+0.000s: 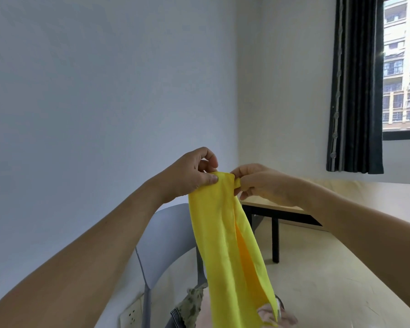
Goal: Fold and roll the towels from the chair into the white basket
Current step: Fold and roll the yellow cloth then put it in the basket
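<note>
Yellow towel [225, 245] hanging, chair [166, 235] behind

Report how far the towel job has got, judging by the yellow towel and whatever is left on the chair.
Done: the yellow towel hangs folded lengthwise into a strip.
In hand: the left hand and right hand pinch its top edge, seemingly about to roll or fold it.
Left: more cloths lie on the grey chair. The white basket is out of view, so its contents cannot be judged.
</note>
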